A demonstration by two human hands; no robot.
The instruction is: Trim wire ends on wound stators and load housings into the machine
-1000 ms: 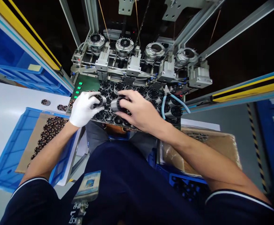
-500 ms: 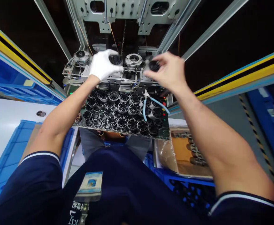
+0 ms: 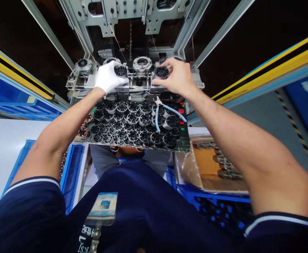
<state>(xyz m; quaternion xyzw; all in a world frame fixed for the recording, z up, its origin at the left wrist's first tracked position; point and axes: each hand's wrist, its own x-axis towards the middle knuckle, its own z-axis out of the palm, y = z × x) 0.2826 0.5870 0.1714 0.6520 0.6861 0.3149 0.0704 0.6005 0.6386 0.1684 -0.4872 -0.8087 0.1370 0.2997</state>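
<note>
My left hand (image 3: 109, 77), in a white glove, is closed round a black-lined motor stator core (image 3: 121, 71) at the machine's front. My bare right hand (image 3: 176, 75) grips a second stator core (image 3: 161, 72) between thumb and fingers, over the right-hand block. Between the hands stands an empty metal ring fixture (image 3: 142, 64). Several more stator cores (image 3: 133, 118) cover the dark bench top below. Cutting pliers (image 3: 158, 112) with light blue handles lie across the cores on the right.
Another core sits in the far-left fixture (image 3: 83, 64). Copper-wound stators (image 3: 82, 131) stand at the bench's left edge. Red and green buttons (image 3: 181, 123) are on its right. An open carton (image 3: 204, 168) holds metal parts at lower right. Yellow-striped frame posts (image 3: 270, 66) flank the machine.
Both hands have lowered their stator cores slightly onto or close to the machine's blocks. The camera view has shifted, uncovering more copper-wound stators at left.
</note>
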